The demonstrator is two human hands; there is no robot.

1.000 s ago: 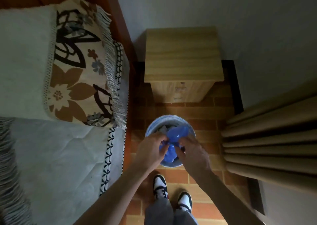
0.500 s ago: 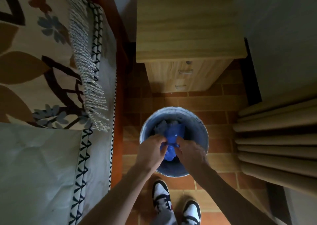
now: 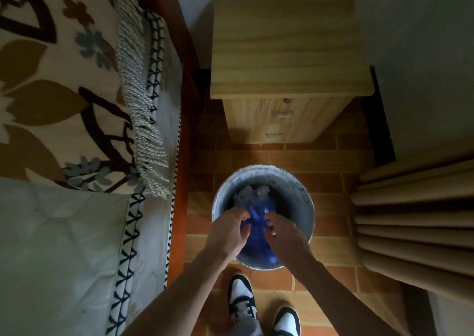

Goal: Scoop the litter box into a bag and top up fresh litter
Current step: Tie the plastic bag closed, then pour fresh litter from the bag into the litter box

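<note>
A round grey bucket [image 3: 305, 202] stands on the brick floor in front of my feet. Inside it lie a blue plastic bag [image 3: 259, 241] and some crumpled grey material [image 3: 247, 194] at the far side. My left hand [image 3: 227, 233] and my right hand [image 3: 287, 235] hover over the bucket's near half, a short gap between them. Both have their fingers curled at the bag's upper part and seem to pinch the plastic stretched between them. The bag's lower part sits deep in the bucket, partly hidden by my hands.
A wooden bedside cabinet [image 3: 287, 48] with drawers stands just beyond the bucket. A bed with a patterned fringed blanket [image 3: 64, 84] and a red-brown frame [image 3: 179, 182] runs along the left. Beige curtain folds [image 3: 415, 223] hang on the right. My two shoes [image 3: 241, 299] are below the bucket.
My view has moved closer to the bucket. The bag has gone lower into it, and my hands, which were pressed together on the bag, have drawn a little apart.
</note>
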